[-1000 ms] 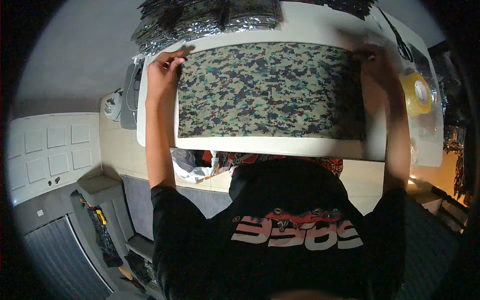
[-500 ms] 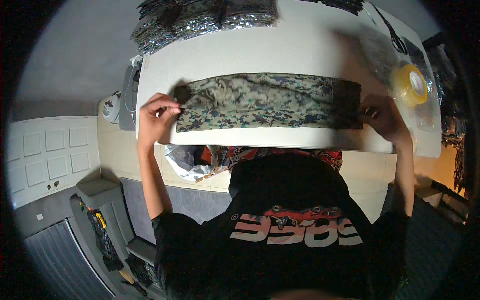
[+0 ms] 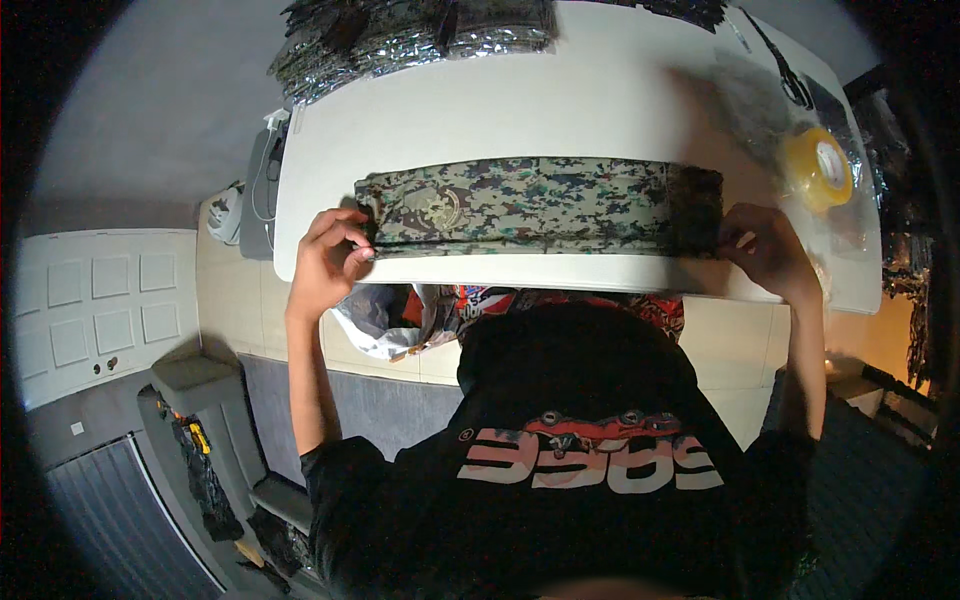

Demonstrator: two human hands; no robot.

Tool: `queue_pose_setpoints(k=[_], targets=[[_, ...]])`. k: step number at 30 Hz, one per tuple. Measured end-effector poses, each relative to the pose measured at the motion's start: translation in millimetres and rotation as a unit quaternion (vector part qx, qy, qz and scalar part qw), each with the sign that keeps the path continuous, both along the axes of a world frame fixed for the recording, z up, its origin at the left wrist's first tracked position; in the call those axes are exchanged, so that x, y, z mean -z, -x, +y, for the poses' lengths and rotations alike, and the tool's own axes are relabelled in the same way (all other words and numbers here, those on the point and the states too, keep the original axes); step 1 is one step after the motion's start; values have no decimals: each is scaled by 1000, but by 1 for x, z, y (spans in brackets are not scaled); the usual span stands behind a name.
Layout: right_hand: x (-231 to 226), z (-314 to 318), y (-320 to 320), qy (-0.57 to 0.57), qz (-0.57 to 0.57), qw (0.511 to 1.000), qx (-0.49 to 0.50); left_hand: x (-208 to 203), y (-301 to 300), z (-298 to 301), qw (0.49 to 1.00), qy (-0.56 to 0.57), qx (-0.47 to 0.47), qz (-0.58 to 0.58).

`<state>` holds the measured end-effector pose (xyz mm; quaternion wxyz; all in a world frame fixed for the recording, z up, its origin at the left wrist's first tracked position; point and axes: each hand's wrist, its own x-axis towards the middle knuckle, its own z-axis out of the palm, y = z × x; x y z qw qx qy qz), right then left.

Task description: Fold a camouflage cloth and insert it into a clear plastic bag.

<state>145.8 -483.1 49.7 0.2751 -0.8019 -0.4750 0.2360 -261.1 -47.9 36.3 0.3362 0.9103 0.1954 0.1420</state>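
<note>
Green camouflage fabric (image 3: pixel 560 205) lies as a long narrow band on the white table (image 3: pixel 600 110), by its near edge. Much shallower front-to-back than a second ago, so it reads as folded over. Pale emblem (image 3: pixel 437 212) now shows at its left end; wrinkles mostly gone, so layers look close to squared up. Left hand (image 3: pixel 332 258) pinches the near left corner; right hand (image 3: pixel 768 252) pinches the near right, partly shadowed.
</note>
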Motion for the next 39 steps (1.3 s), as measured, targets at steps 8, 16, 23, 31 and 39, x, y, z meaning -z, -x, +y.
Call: queue_pose_setpoints(k=[8,16,23,31,39], targets=[[2,-1,-4,0,-6,1000,-26,3,7,1,996,-68,46,-22],[-2,0,-7,25,-48,997,-59,3,8,4,998,-28,58,-3],[10,-10,6,-124,-26,992,-8,-9,1,6,994,-84,58,32],[-1,-6,3,46,-106,990,-87,-11,2,1,994,-95,33,48],[3,-11,4,-10,-96,995,-31,-7,6,13,992,-100,64,30]])
